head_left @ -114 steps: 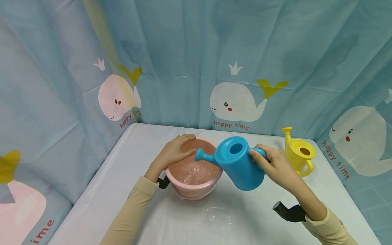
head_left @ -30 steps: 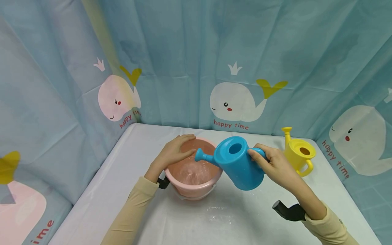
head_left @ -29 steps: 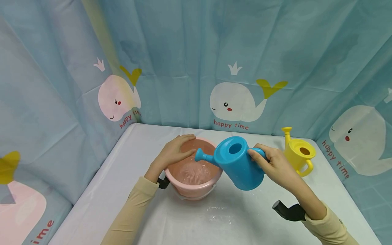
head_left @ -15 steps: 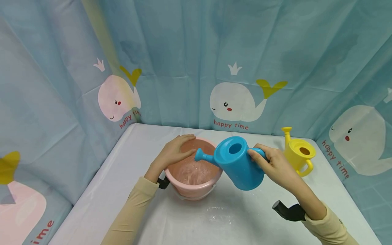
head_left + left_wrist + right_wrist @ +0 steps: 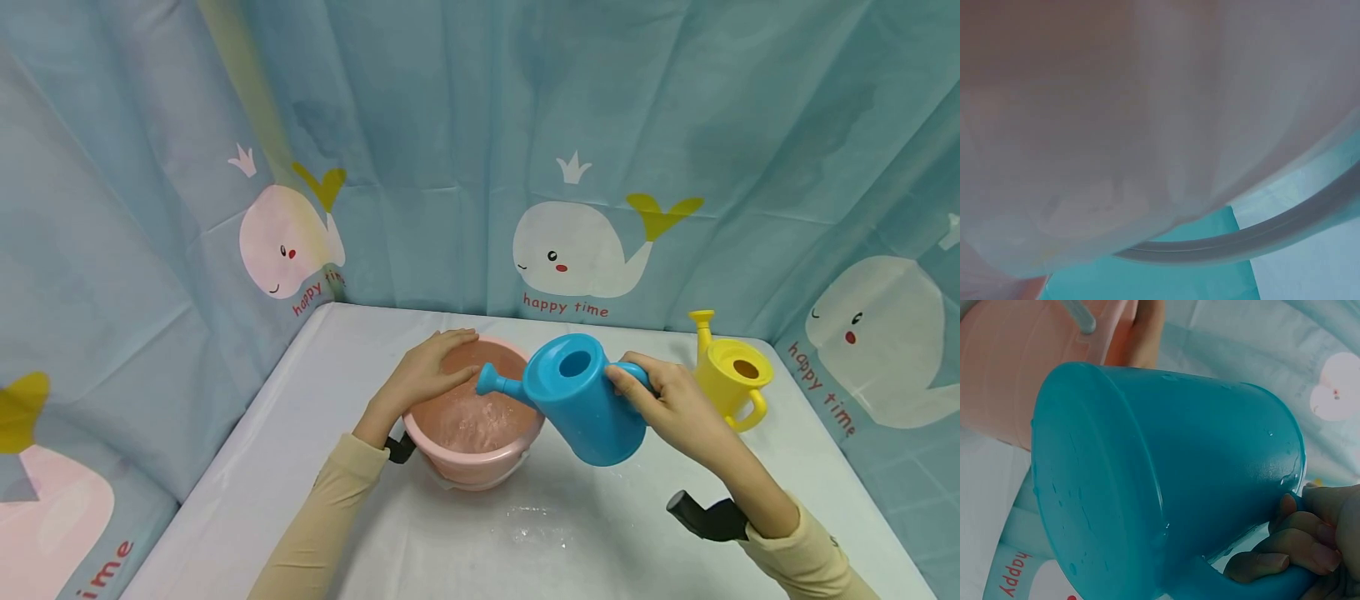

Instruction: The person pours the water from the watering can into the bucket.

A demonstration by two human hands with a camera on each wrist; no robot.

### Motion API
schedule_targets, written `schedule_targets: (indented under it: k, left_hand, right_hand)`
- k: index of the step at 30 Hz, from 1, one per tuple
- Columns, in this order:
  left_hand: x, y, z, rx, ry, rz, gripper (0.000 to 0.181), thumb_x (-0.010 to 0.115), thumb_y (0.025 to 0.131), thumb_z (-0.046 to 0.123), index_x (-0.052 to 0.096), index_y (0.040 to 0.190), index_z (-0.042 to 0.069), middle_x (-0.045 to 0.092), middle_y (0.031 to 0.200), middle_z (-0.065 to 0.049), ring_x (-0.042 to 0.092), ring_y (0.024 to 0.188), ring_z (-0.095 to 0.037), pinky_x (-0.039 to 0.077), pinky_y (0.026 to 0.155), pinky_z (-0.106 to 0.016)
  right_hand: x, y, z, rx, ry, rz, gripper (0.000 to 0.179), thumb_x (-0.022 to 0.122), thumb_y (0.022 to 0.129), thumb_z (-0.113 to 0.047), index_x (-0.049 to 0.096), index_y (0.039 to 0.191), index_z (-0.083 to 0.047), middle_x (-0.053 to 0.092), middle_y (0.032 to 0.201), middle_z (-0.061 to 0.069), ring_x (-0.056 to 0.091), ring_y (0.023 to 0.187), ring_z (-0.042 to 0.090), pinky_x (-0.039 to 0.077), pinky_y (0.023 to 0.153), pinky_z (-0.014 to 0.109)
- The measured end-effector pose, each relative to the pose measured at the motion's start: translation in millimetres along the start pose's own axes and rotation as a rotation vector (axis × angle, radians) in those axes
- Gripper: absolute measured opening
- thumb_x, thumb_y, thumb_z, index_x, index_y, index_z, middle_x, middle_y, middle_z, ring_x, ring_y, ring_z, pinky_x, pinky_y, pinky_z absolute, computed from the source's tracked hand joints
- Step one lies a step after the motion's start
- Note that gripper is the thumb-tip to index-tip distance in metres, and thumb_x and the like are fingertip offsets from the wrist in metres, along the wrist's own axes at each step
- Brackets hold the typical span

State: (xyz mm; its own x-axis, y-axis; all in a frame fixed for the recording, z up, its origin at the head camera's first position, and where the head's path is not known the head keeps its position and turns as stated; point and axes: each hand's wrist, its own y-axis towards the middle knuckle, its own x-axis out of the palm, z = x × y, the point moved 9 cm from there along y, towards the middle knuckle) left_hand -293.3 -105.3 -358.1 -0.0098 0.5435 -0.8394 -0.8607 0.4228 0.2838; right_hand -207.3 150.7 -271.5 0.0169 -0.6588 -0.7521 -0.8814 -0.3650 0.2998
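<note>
Right hand (image 5: 678, 410), fingers clamped round the handle (image 5: 1263, 586) of a tilted blue plastic watering can (image 5: 588, 408), spout (image 5: 507, 386) above a round pink plastic bucket (image 5: 472, 472) on the white table (image 5: 600, 542), left hand (image 5: 423, 369) on bucket rim (image 5: 472, 457), fingers extended, thumb apart.

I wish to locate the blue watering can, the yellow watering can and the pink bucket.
Blue watering can (image 5: 588, 410): head view, on its body.
Yellow watering can (image 5: 722, 390): head view, on its body.
Pink bucket (image 5: 472, 472): head view, front outer wall.
</note>
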Motion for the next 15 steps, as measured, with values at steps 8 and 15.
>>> schedule_targets:
  k: [8, 15]
  left_hand:
    - [-0.5, 0.1, 0.7, 0.011, 0.008, 0.005, 0.057, 0.059, 0.088, 0.044, 0.051, 0.133, 0.012, 0.048, 0.138, -0.003, 0.041, 0.13, -0.02, 0.022, 0.114, -0.04]
    - [-0.3, 0.3, 0.2, 0.011, 0.008, 0.008, 0.057, 0.059, 0.088, 0.044, 0.051, 0.133, 0.012, 0.049, 0.138, -0.003, 0.041, 0.13, -0.021, 0.022, 0.114, -0.04]
  right_hand:
    - [-0.4, 0.2, -0.5, -0.009, -0.006, 0.005, 0.028, 0.05, 0.097, -0.026, 0.047, 0.072, -0.013, 0.034, 0.057, -0.004, 0.051, 0.06, 0.013, 0.044, 0.062, 0.028]
    - [-0.4, 0.4, -1.2, -0.016, -0.002, 0.006, 0.028, 0.05, 0.097, -0.025, 0.047, 0.072, -0.012, 0.033, 0.057, -0.004, 0.05, 0.059, 0.012, 0.043, 0.061, 0.027]
